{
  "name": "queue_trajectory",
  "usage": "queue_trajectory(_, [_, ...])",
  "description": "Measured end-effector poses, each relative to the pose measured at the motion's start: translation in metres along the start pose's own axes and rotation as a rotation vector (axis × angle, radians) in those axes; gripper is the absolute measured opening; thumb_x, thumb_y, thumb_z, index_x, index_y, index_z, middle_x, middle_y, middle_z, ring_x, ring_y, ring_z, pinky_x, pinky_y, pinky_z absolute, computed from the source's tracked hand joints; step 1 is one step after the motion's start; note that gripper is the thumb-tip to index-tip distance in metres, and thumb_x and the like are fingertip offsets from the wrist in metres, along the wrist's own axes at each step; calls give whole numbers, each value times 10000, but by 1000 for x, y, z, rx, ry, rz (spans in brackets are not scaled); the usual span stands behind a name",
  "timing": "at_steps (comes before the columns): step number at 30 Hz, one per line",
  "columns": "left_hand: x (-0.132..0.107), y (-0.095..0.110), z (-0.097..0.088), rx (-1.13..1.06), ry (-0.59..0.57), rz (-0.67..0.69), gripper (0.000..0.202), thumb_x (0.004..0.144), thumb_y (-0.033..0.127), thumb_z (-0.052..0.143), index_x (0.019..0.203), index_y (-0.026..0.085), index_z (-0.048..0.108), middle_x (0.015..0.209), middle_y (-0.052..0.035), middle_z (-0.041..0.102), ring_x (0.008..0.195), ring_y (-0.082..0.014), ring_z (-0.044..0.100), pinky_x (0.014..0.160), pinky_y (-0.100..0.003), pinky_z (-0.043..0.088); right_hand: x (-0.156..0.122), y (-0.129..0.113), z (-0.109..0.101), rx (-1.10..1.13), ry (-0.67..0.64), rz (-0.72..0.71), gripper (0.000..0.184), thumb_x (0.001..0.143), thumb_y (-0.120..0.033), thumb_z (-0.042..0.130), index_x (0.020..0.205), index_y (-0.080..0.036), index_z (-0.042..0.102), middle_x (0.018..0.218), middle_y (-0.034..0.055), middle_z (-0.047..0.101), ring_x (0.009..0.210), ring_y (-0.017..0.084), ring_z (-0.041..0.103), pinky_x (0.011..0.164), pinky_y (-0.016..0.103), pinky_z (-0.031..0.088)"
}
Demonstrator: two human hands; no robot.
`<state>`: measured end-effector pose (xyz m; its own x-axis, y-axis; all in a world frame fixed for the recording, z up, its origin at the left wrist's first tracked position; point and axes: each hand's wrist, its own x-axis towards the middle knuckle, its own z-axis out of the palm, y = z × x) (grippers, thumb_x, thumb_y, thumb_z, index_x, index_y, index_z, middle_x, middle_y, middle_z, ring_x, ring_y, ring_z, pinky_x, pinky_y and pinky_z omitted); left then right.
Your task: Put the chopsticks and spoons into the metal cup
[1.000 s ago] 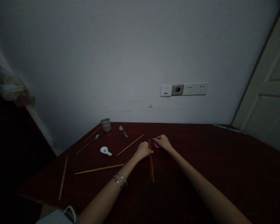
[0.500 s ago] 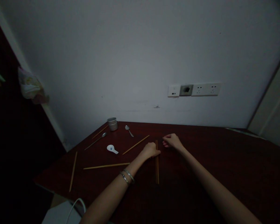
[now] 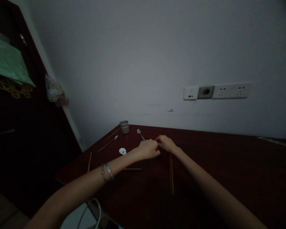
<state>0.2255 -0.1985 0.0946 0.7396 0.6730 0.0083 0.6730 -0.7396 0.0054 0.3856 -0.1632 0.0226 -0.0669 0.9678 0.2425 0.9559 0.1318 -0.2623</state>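
Observation:
My left hand [image 3: 149, 149] is closed over the middle of the table, its fingers curled down; what they hold, if anything, is hidden. Right beside it, my right hand [image 3: 166, 143] has its fingers bent in and pressed close to the left hand's knuckles. Whatever is in its fingers is hidden too. Two chopsticks [image 3: 171, 176] lie side by side below my right hand. A small metal spoon [image 3: 139, 131] lies behind my left hand, its handle partly covered. Beneath my left forearm, a white ceramic spoon [image 3: 122, 151] and another chopstick [image 3: 135, 169] are partly hidden.
A grey metal cup [image 3: 124, 127] stands at the back left corner near a long-handled spoon [image 3: 109, 143] and a chopstick [image 3: 112, 134]. One more chopstick [image 3: 89, 162] lies by the left edge. A white cable [image 3: 98, 208] hangs at the front. Wall sockets [image 3: 216, 91] are behind.
The view has turned left. My left hand has left the paired chopsticks, and both hands have come together. The chopstick formerly lying behind my left hand no longer shows.

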Motion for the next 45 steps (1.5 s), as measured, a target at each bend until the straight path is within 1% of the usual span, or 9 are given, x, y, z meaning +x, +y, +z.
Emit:
queue_trajectory(3, [-35, -24, -11, 141, -40, -47, 271, 736, 339, 467, 804, 138, 634, 779, -118, 634, 748, -249, 616, 648, -364, 476, 8, -14, 6, -109, -42, -116, 302, 749, -113, 423, 942, -198, 640, 1014, 76, 614, 939, 182, 559, 726, 237, 400])
queue_trajectory(6, [-70, -51, -9, 255, -154, -73, 257, 708, 337, 503, 794, 132, 633, 801, -128, 632, 736, -259, 615, 620, -371, 482, 13, -18, 12, -152, -81, -177, 308, 758, -105, 405, 942, -193, 636, 1005, 81, 609, 933, 186, 560, 715, 241, 403])
queue_trajectory(10, [-107, -82, 11, 321, -273, -78, 187, 718, 255, 499, 797, 137, 621, 809, -114, 630, 725, -247, 617, 610, -354, 489, 14, -18, 17, -157, -154, -180, 324, 768, -99, 407, 987, -199, 624, 1031, 83, 596, 953, 179, 553, 748, 240, 400])
queue_trajectory(13, [-122, -99, 30, 342, -223, 32, 181, 752, 174, 457, 869, 143, 592, 877, -103, 615, 784, -227, 606, 638, -326, 490, 12, -18, 19, -154, -180, -187, 366, 767, -78, 405, 1044, -211, 605, 1060, 83, 584, 994, 174, 535, 782, 240, 392])
queue_trajectory(17, [-128, -110, 45, 369, -141, 136, 178, 803, 146, 410, 904, 142, 557, 928, -107, 586, 836, -212, 580, 635, -292, 481, 9, -23, 22, -171, -183, -232, 394, 761, -61, 396, 1064, -217, 593, 1067, 86, 579, 1005, 178, 530, 769, 243, 399])
queue_trajectory(22, [-126, -112, 57, 397, -172, 132, 204, 827, 102, 369, 917, 121, 551, 908, -125, 584, 805, -193, 580, 627, -273, 468, 10, -28, 27, -214, -168, -296, 380, 749, -51, 374, 1006, -193, 615, 1018, 96, 600, 949, 191, 556, 692, 243, 416])
queue_trajectory(25, [-124, -114, 62, 415, -157, 129, 212, 815, 71, 375, 935, 119, 543, 920, -126, 584, 831, -193, 573, 632, -268, 465, 12, -29, 31, -231, -160, -309, 374, 739, -47, 379, 994, -179, 618, 992, 102, 608, 936, 193, 561, 691, 244, 414])
queue_trajectory(33, [-123, -118, 65, 391, -144, 143, 197, 812, 54, 381, 894, 129, 543, 917, -112, 584, 826, -187, 571, 636, -265, 455, 12, -28, 35, -280, -165, -317, 307, 750, -55, 385, 892, -156, 637, 934, 112, 619, 878, 206, 584, 662, 252, 412])
queue_trajectory(45, [-120, -123, 70, 383, -118, 125, 180, 812, 85, 391, 916, 143, 526, 923, -105, 585, 838, -196, 575, 628, -269, 451, 8, -31, 29, -315, -157, -321, 263, 809, -98, 374, 861, -157, 625, 925, 106, 603, 822, 192, 590, 633, 241, 412])
